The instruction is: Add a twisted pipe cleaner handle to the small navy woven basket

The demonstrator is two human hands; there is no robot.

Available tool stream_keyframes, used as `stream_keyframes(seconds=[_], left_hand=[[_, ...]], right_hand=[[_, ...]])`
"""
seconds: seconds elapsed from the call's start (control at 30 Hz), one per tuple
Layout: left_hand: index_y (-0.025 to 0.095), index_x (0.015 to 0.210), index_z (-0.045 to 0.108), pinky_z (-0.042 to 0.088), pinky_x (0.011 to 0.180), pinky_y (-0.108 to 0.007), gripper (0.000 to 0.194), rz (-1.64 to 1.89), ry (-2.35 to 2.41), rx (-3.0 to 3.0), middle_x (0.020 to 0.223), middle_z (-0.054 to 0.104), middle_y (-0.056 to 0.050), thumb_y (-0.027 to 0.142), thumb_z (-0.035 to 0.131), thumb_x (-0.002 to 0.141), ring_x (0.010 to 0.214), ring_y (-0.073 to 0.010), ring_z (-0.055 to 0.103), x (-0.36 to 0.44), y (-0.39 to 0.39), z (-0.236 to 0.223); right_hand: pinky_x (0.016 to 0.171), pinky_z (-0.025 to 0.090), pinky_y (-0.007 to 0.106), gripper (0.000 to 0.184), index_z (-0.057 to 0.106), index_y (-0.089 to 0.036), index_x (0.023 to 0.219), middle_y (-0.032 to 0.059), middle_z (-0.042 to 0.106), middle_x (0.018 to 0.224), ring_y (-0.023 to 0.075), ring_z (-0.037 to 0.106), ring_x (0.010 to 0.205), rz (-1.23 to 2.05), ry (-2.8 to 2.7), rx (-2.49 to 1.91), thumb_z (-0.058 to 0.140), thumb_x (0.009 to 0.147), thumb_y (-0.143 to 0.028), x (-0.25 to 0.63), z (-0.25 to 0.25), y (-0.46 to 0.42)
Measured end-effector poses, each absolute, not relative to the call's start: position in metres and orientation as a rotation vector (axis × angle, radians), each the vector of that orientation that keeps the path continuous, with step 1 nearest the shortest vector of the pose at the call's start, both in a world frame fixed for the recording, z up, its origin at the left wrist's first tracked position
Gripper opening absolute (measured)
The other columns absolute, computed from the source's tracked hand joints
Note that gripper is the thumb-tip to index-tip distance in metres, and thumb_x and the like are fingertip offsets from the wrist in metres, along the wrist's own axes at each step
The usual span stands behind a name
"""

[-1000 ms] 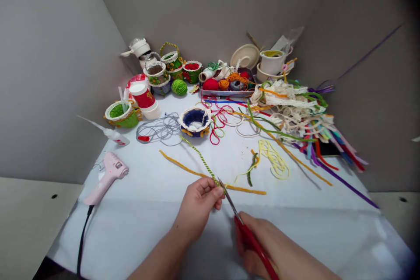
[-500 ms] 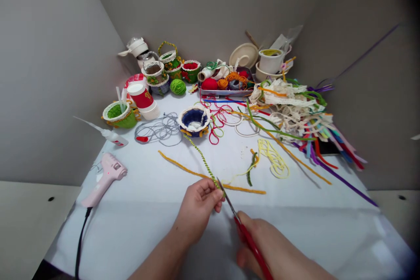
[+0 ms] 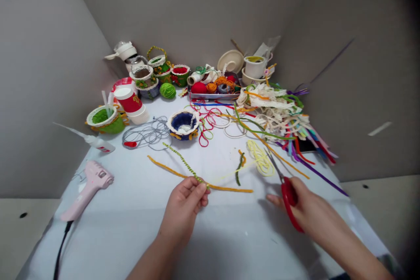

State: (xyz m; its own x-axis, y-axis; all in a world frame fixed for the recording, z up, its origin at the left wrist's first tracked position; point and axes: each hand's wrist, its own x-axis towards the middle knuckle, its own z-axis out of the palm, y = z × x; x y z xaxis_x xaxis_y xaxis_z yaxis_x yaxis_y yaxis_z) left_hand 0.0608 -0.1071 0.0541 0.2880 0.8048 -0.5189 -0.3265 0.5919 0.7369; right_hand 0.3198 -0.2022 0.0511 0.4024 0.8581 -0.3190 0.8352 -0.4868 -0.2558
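Observation:
Between the thumb and fingers of my left hand (image 3: pixel 187 203) is the end of a green pipe cleaner (image 3: pixel 183 162) wound with pale yellow yarn. Its free end reaches up toward a small dark blue bowl (image 3: pixel 183 124) with a white lace rim. My right hand (image 3: pixel 303 205) holds red-handled scissors (image 3: pixel 288 201) off to the right, their tips near a loose hank of yellow yarn (image 3: pixel 260 157). An orange pipe cleaner (image 3: pixel 167 168) lies on the cloth and passes just behind my left fingers. Short green and orange pieces (image 3: pixel 240 168) lie between the hands.
A pink glue gun (image 3: pixel 87 188) and a glue bottle (image 3: pixel 100 143) lie at the left. Grey cord (image 3: pixel 151 133) is tangled near the bowl. Small decorated baskets (image 3: pixel 144 81) and a tray of yarn balls (image 3: pixel 215 95) stand at the back. Lace and pipe cleaners (image 3: pixel 275 107) are heaped at right.
My right hand has swung the scissors away from the left fingers, out to the right over the yellow yarn. The left hand keeps its pinch. The whole view has shifted slightly.

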Motion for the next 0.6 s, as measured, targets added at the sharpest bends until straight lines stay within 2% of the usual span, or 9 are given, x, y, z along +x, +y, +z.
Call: stream_keyframes(seconds=[0.1,0.2,0.27,0.37,0.5,0.6], left_hand=[[0.015,0.073,0.061,0.044,0.058,-0.016,0.026,1.047,1.068,0.521,0.068,0.061,0.001,0.031,0.08,0.065,0.059,-0.0056,0.051,0.058,-0.108,0.057],[0.017,0.076,0.063,0.046,0.062,-0.016,0.022,1.254,1.11,0.523,0.075,0.062,0.002,0.031,0.078,0.068,0.063,-0.0053,0.053,0.055,-0.107,0.06],[0.017,0.077,0.064,0.046,0.062,-0.016,0.021,1.236,1.121,0.537,0.076,0.062,0.002,0.03,0.077,0.068,0.064,-0.0054,0.053,0.054,-0.107,0.06],[0.016,0.076,0.063,0.045,0.059,-0.016,0.022,1.095,1.105,0.564,0.071,0.06,0.002,0.03,0.078,0.068,0.062,-0.0057,0.052,0.056,-0.106,0.058],[0.015,0.075,0.061,0.044,0.059,-0.016,0.023,1.012,1.074,0.556,0.07,0.06,0.001,0.029,0.077,0.069,0.061,-0.0056,0.052,0.058,-0.104,0.055],[0.015,0.076,0.06,0.044,0.06,-0.017,0.023,0.998,1.064,0.534,0.071,0.06,0.001,0.03,0.076,0.07,0.062,-0.0055,0.052,0.058,-0.104,0.054]], right_hand=[[0.055,0.036,0.032,0.049,0.048,-0.019,0.094,0.0112,0.064,0.07,0.029,0.061,0.063,0.338,-1.526,-2.845,0.04,0.082,-0.066,0.355,0.05,-0.206],[0.058,0.038,0.034,0.055,0.051,-0.017,0.095,0.0166,0.068,0.08,0.0325,0.064,0.07,0.298,-1.516,-2.911,0.036,0.083,-0.068,0.373,0.047,-0.206],[0.059,0.039,0.035,0.058,0.052,-0.016,0.095,0.0181,0.068,0.084,0.0338,0.065,0.073,0.309,-1.533,-2.916,0.036,0.082,-0.071,0.376,0.045,-0.203],[0.06,0.039,0.035,0.055,0.054,-0.017,0.094,0.0171,0.069,0.085,0.033,0.064,0.076,0.396,-1.577,-2.844,0.043,0.079,-0.069,0.375,0.047,-0.203],[0.063,0.041,0.037,0.039,0.057,-0.02,0.085,0.0146,0.069,0.085,0.029,0.064,0.076,0.646,-1.65,-2.616,0.049,0.082,-0.058,0.379,0.047,-0.222],[0.056,0.042,0.038,0.037,0.063,-0.023,0.08,0.0102,0.071,0.076,0.0283,0.064,0.062,0.76,-1.58,-2.546,0.063,0.07,-0.059,0.394,0.037,-0.253]])
